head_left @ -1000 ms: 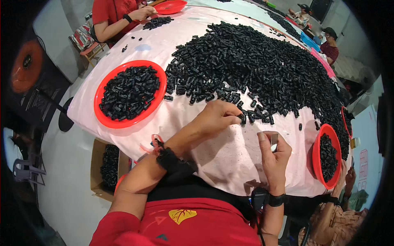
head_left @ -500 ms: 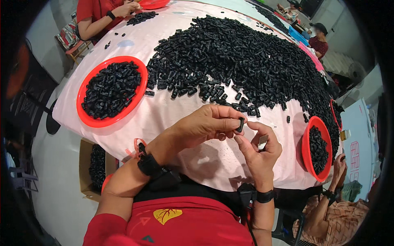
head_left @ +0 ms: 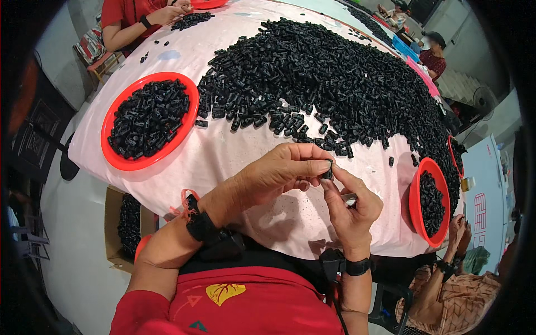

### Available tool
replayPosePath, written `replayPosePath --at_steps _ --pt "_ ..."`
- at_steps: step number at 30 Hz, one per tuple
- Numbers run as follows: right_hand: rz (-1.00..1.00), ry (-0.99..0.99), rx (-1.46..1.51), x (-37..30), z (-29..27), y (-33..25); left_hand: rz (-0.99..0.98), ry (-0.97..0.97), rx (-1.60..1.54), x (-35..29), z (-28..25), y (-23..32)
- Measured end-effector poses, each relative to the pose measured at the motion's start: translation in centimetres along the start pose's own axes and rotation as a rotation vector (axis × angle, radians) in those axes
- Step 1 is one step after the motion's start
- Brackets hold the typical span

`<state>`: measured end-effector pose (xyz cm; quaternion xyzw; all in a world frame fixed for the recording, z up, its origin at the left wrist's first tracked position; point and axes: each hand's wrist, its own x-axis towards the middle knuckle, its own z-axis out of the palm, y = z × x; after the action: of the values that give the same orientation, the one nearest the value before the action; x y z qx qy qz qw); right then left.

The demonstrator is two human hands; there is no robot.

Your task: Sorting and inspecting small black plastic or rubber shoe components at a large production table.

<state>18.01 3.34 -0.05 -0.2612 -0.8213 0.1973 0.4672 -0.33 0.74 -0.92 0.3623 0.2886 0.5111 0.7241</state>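
Observation:
My left hand (head_left: 282, 170) pinches a small black plastic part (head_left: 328, 172) between thumb and forefinger, above the near side of the table. My right hand (head_left: 354, 215) meets it there, its thumb and forefinger tips at the lower right of the part. Tucked in the right hand's curled fingers is a small flat, pale metallic tool (head_left: 349, 197). Most of that tool is hidden, so its exact kind does not show. Beyond both hands spreads a big heap of similar black plastic parts (head_left: 324, 72).
A red bowl (head_left: 191, 117) full of black parts stands on the pink-covered table (head_left: 223, 159) at left, another red bowl (head_left: 416, 201) at right. Below the left edge is a cardboard box (head_left: 120, 259) of parts. Co-workers sit at far left, far right and near right.
My right hand's fingertips have closed in on the black part in my left hand. The pale tool has turned and shows less. My left hand has hardly moved.

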Motion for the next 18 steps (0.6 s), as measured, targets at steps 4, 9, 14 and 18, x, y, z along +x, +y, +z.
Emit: replayPosePath --at_steps 4,9,14,18 --pt "-0.032 -0.002 -0.039 -0.13 0.00 0.21 0.012 0.021 0.034 -0.15 0.16 0.17" --pt "0.041 -0.004 -0.066 0.22 0.06 -0.66 0.004 0.065 0.046 -0.14 0.41 0.09" --pt "0.239 0.025 0.080 0.31 0.16 -0.66 -0.007 0.053 0.008 0.04 0.08 -0.33" --pt "0.290 0.049 0.141 0.04 0.14 -0.23 -0.036 0.054 -0.012 -0.15 0.57 0.06"
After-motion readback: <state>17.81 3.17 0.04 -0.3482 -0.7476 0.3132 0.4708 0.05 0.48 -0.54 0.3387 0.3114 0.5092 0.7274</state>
